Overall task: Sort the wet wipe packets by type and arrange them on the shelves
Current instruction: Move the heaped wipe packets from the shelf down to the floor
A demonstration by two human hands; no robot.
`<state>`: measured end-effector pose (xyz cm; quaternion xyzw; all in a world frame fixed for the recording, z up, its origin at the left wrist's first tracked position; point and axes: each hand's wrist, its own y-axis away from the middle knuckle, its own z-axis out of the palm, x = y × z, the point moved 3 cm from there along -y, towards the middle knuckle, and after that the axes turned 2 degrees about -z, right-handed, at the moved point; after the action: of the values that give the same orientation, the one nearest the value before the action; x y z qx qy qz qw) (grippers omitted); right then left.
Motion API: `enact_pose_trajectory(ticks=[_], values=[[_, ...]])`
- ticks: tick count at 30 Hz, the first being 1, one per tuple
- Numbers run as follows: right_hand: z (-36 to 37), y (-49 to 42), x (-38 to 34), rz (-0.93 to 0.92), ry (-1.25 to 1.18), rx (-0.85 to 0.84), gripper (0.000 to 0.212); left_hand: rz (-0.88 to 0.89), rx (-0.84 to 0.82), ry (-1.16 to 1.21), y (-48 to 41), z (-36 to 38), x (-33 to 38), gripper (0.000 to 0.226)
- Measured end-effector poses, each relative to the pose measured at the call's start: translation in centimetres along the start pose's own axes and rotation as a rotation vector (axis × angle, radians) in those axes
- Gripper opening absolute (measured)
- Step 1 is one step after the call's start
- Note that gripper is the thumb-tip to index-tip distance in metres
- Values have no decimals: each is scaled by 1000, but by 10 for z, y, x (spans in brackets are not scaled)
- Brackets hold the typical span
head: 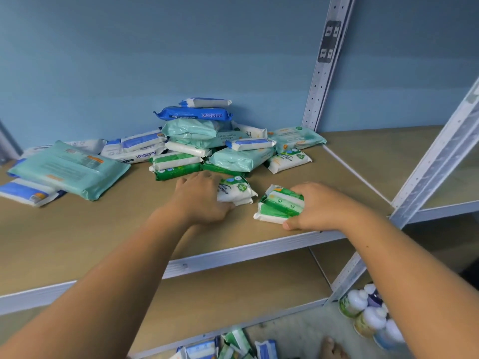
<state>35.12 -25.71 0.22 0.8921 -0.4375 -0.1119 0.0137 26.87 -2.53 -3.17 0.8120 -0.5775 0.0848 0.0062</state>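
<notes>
A mixed pile of wet wipe packets (207, 143) in blue, mint and green lies at the back of the brown shelf (103, 229). My left hand (202, 198) grips a small white and green packet (237, 191) in front of the pile. My right hand (318, 206) grips a small stack of green and white packets (278, 204) near the shelf's front edge. A large mint packet (70, 168) lies flat at the left, over a blue and white packet (28, 193).
White metal uprights (324, 66) stand at the right, with another shelf bay (388, 151) beyond them. A lower shelf (233, 301) sits below. On the floor lie more packets (228, 345) and several bottles (368, 314). A bare foot (333, 348) shows at the bottom.
</notes>
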Motion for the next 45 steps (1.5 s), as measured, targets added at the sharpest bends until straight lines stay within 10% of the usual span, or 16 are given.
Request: enact_pose_trajectory(ticks=[19,30,45], values=[[91,170,9,277,18,-124,55,325,-304,-103,199,28,61,55],[267,244,18,506,-94,-385,87,-27,-768,116,317,244,41,72],[320,138,82,762,-277,-283,55,-150,-565,227,217,343,51,74]])
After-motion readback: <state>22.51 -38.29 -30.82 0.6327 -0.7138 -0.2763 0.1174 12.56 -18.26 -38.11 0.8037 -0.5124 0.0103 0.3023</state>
